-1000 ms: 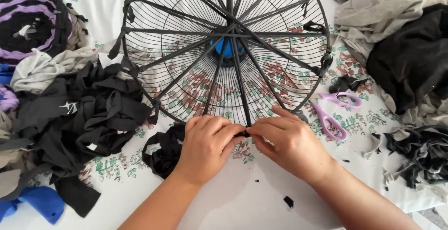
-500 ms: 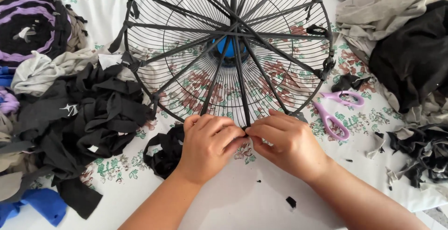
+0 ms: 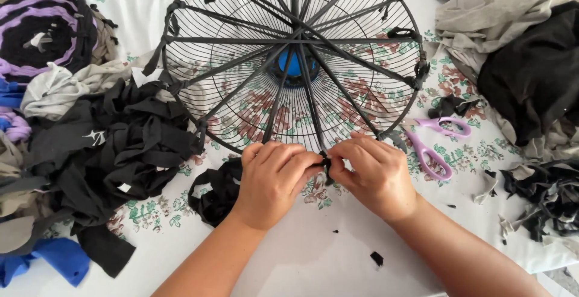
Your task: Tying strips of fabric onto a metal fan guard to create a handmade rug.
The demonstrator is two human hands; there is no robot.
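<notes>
Two bare hands meet at the near rim of a round black wire fan guard [image 3: 289, 37] that lies flat on a table [image 3: 301, 261] covered with a white floral cloth. The left hand [image 3: 271, 179] and the right hand [image 3: 374, 176] are both closed narrow, fingertips pinched on a short black fabric strip [image 3: 326, 165] knotted at the point where a stretched spoke meets the rim; how much of the strip sits inside each grip cannot be told. More black strips run taut as spokes from the blue hub [image 3: 294, 65] to knots around the rim. The strip looks light, soft and stretchy, the sort of jersey that gives under tension and slips unless pinched close to the knot, so the best hold appears to be on its two loose ends right beside the wire. The guard looks stiff but light, likely to slide or tip if pulled hard, and its rim is the firm place to steady it. A heap of black fabric scraps [image 3: 114, 146] lies to the left, a coiled purple and black rag mat [image 3: 45, 28] sits at the far left, and purple scissors [image 3: 431, 143] rest just right of the guard, near piles of grey cloth [image 3: 488, 7] and black cloth [image 3: 537, 74].
</notes>
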